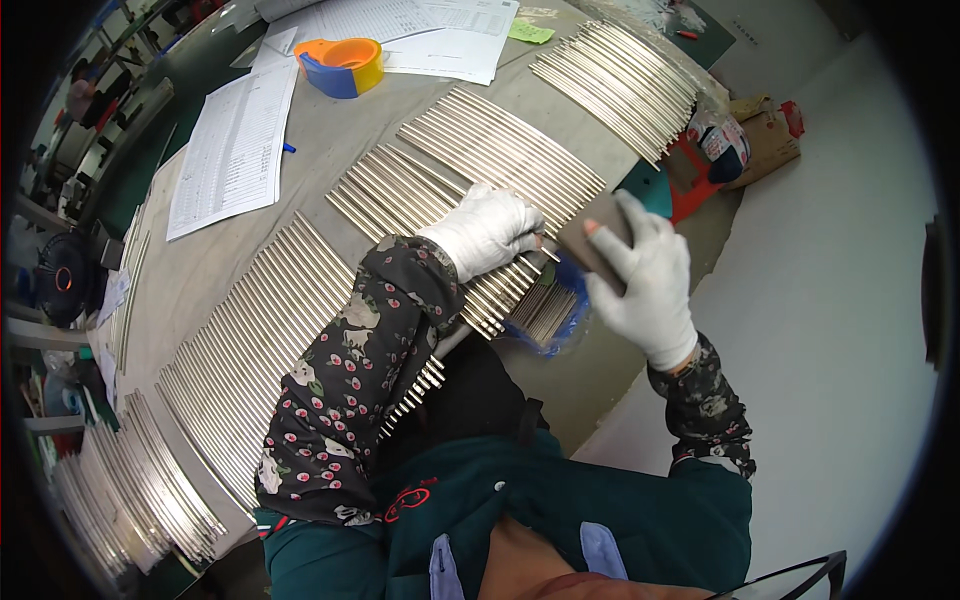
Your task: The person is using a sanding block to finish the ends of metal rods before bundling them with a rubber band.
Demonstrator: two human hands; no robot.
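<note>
My left hand (487,232), in a white glove with bared fingertips, is closed over a batch of shiny metal rods (390,190) at the table's near edge. Its fingers curl round a rod whose end (549,256) sticks out past them. In my right hand (648,285), gloved alike, is a flat grey-brown block (590,240) like a sanding sponge, held just off the rod ends. Another rod batch (500,140) lies beyond my left hand. A longer row of rods (265,345) spreads to the left, partly under my left sleeve.
More rods lie at the far right (615,85) and lower left (150,490). Below the table edge stands a blue-lined bin (572,330) with rods. Further back are a tape dispenser (340,68) and paper sheets (235,150). A cardboard box (772,145) stands right, a fan (65,275) left.
</note>
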